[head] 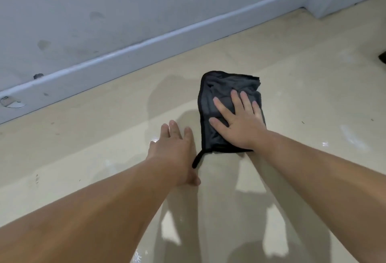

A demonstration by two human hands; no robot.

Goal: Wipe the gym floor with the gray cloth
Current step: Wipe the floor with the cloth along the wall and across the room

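Note:
A dark gray cloth [217,93] with a black hem lies bunched on the glossy beige gym floor [104,137], a black loop trailing from its near left corner. My right hand [238,120] lies flat on the cloth, fingers spread, palm pressing it down. My left hand [175,150] rests flat on the bare floor just left of the cloth, fingers together and pointing away from me, holding nothing. Both forearms reach in from the bottom of the view.
A scuffed pale wall [125,12] with a light baseboard [146,47] runs diagonally behind the cloth and steps outward at the top right. A dark object [382,57] pokes in at the right edge. Small specks dot the floor.

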